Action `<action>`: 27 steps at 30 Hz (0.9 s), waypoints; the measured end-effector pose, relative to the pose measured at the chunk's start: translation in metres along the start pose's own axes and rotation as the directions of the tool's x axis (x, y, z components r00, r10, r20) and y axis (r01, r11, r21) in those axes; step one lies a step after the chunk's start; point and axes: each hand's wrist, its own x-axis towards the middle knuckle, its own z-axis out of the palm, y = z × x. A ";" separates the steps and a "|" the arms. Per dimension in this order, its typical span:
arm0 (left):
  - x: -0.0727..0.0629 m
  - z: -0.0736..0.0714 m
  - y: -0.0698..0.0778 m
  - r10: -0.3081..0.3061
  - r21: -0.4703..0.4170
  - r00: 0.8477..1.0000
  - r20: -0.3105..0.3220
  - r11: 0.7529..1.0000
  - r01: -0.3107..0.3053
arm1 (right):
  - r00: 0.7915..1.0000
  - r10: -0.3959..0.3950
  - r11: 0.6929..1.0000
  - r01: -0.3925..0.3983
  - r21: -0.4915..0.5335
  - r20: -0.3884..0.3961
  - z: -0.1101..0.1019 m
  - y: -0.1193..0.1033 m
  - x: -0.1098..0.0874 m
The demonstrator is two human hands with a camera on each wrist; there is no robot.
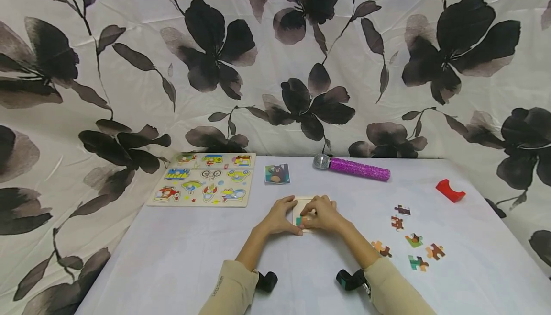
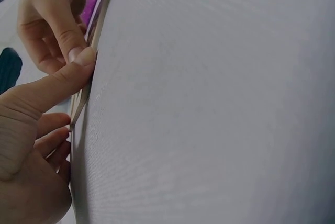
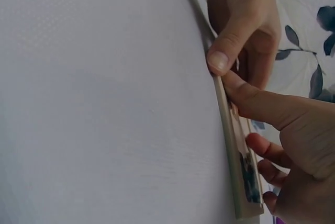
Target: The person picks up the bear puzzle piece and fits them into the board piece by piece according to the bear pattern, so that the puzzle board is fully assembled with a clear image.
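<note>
A small pale wooden puzzle tray [image 1: 303, 201] lies flat on the table between the two hands. My left hand [image 1: 277, 217] grips its left side, thumb at the near edge and fingers along the far side. Over the tray, my right hand [image 1: 324, 214] has its thumb and fingers bent together at a puzzle piece, mostly hidden under the fingertips. A teal bit of puzzle [image 1: 299, 221] shows inside the tray beside them. From the right wrist, the tray [image 3: 236, 182] appears edge-on with a dark printed patch, and both thumbs meet near its edge.
Several loose puzzle pieces [image 1: 414, 240] lie to the right, near a red plastic object [image 1: 450, 190]. Behind are a picture card [image 1: 277, 174] and a glittery purple microphone [image 1: 359, 168]. A vehicle puzzle board [image 1: 202, 181] rests at back left, before a floral cloth [image 1: 301, 66].
</note>
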 end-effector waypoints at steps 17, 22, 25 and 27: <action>0.002 0.001 0.001 -0.012 0.006 1.000 0.005 1.000 0.012 | 0.997 0.013 0.997 -0.007 -0.073 0.079 -0.009 0.002 0.005; 0.003 0.000 0.001 -0.020 0.008 1.000 0.003 1.000 0.020 | 0.997 -0.017 0.998 0.022 -0.058 0.079 -0.010 0.002 0.004; 0.003 0.000 0.000 -0.027 0.001 1.000 0.011 1.000 0.027 | 0.997 -0.020 0.997 0.024 -0.068 0.072 -0.009 0.001 0.004; 0.002 0.000 0.000 -0.028 -0.002 0.999 0.016 1.000 0.028 | 0.998 -0.015 0.997 0.020 -0.072 0.061 -0.008 0.001 0.004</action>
